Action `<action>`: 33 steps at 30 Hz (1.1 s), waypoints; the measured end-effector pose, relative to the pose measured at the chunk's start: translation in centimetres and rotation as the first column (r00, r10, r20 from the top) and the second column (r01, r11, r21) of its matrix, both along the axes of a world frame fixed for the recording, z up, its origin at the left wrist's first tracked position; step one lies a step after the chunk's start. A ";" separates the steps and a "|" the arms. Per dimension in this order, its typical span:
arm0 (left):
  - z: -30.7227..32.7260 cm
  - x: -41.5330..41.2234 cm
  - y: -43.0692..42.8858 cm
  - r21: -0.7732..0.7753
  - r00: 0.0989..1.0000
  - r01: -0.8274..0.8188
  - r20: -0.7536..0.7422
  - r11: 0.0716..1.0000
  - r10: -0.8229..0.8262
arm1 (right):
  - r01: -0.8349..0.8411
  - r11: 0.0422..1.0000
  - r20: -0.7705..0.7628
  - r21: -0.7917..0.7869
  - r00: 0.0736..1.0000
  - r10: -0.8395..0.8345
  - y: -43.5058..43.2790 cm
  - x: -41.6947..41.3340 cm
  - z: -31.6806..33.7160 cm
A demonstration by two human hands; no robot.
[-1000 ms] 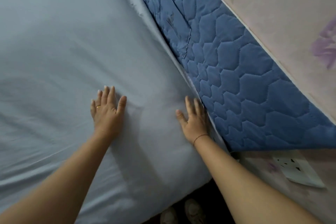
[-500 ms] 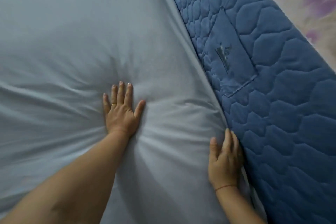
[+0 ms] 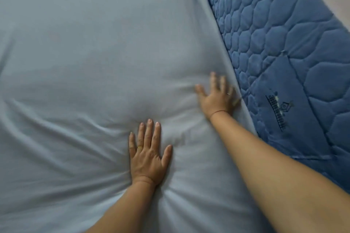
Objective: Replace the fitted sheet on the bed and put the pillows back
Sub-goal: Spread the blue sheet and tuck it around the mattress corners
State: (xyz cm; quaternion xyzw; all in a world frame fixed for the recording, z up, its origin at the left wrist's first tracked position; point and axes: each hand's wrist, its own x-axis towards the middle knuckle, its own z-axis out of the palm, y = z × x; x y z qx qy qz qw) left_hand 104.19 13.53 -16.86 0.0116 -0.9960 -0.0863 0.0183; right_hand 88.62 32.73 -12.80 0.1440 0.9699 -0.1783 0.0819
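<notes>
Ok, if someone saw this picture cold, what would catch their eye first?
Two hands pressed flat on the pale blue sheet: the left hand low in the middle, the right hand at its right edge. Beside that, darker blue quilted padding with a stitched logo runs diagonally up the right.

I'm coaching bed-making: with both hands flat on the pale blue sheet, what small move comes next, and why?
Probably sweep the left hand outward, palm flat: creases fan around it in the pale blue fitted sheet, while the right hand presses the sheet's edge beside the blue quilted panel.
</notes>
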 end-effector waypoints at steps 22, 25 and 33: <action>7.1 -34.1 -3.4 0.029 0.981 -0.185 0.059 0.982 0.183 | 0.245 0.969 -0.192 -0.044 0.949 -0.249 1.7 -0.6 -3.4; 5.9 -38.2 -4.2 0.037 0.972 -0.201 0.131 0.979 0.195 | 0.238 0.971 -0.264 -0.040 0.934 -0.240 2.0 -0.6 -3.8; 3.4 -43.0 -3.9 0.019 0.982 -0.176 0.068 0.984 0.174 | 0.254 0.967 -0.312 0.020 0.920 -0.235 2.4 -0.5 -4.5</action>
